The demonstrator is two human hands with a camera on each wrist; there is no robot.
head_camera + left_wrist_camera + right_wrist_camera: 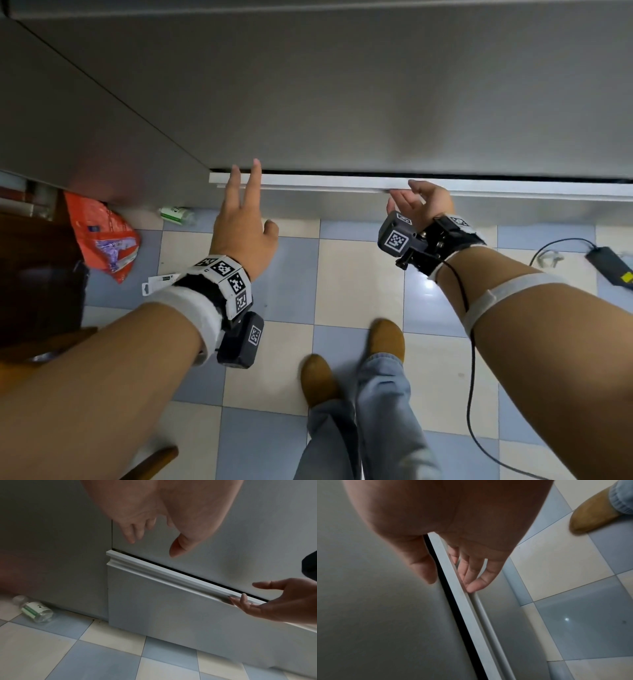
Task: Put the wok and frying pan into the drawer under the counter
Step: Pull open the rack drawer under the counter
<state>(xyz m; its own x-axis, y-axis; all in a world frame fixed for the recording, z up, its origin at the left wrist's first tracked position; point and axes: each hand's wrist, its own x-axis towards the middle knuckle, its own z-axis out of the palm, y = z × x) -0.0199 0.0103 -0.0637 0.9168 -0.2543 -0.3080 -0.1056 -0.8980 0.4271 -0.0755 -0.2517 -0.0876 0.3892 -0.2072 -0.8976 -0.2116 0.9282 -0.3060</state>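
Grey drawer [154,608] low under the cabinet front, slightly ajar. My right hand [423,202]: fingers [476,584] loosely bent, tips touching under the handle rail. Left hand [241,233] released, spread above the drawer's left end.

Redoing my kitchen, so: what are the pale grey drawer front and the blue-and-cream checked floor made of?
Pale grey drawer front: likely painted or laminated board, matt; it shades softly with no sharp reflections. Blue-and-cream checked floor: probably glazed ceramic tile, glossy; it mirrors a bright light spot and shows thin grout lines.
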